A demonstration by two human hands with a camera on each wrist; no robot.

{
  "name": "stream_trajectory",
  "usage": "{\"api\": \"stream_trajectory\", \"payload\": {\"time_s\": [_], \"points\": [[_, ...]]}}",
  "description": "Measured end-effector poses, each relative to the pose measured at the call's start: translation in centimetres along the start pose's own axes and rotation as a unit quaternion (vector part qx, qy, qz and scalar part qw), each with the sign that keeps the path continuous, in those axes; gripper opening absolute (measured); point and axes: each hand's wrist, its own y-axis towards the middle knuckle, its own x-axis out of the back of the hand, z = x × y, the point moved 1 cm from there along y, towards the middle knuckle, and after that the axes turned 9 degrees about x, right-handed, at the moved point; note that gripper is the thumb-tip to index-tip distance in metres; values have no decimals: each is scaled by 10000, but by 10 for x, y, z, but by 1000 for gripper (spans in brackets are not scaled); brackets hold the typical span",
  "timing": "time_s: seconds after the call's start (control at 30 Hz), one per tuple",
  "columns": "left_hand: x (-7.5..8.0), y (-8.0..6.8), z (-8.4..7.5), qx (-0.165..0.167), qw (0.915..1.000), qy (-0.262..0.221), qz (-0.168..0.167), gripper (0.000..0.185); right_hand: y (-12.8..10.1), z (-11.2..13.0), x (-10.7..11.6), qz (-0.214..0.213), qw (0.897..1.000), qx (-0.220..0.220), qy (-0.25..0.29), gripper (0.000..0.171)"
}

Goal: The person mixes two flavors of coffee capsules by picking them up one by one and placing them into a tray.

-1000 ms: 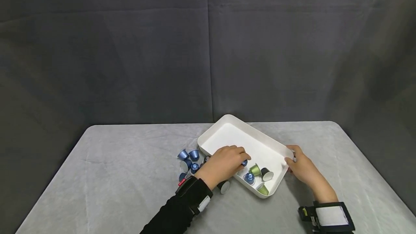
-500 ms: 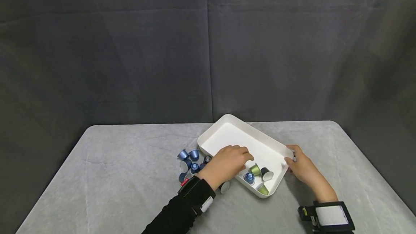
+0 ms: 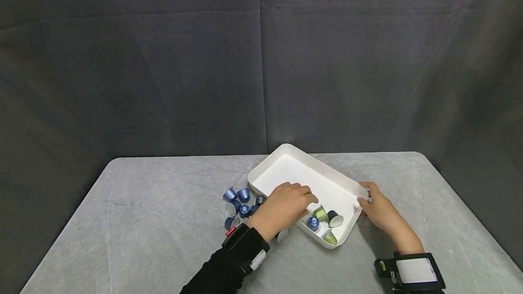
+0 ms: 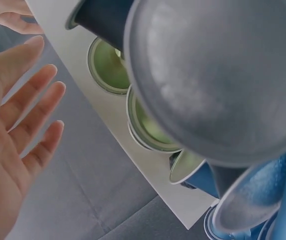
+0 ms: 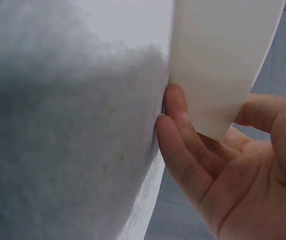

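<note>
From the head view, a white tray sits askew on the grey worktop, with a few coffee capsules (green, blue and dark ones) gathered in its near corner and a cluster of blue capsules loose on the worktop just beside its left wall. The left hand reaches over the tray's near-left wall, palm down, fingers spread and slack above the capsules inside; it seems to hold nothing, so I judge the step in hand to be moving loose capsules into the tray, at the point where one has been let go. The right hand rests against the tray's right corner, steadying it. In the left wrist view, the left hand's fingers lie straight and released, empty, with the tray wall and green capsule lids close by and a large capsule base filling the foreground. In the right wrist view, the right hand's fingers lie nearly straight against the tray's outer wall, pressing rather than curling round it. The next move, by my reading, calls for the left hand to go to the blue cluster on the worktop and pinch one capsule cleanly without scattering its neighbours, while the right hand braces the tray.
</note>
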Motion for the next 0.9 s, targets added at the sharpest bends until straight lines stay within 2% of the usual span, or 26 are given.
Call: {"api": "stream_trajectory", "payload": {"time_s": [0.67,0.9], "points": [[7,-23,1,161,9997,-37,-157,29,0,3,1,15,10000,-25,-27,49],[9,-35,1,163,9992,168,-316,27,0,2,1,24,10000,-52,26,49]]}}
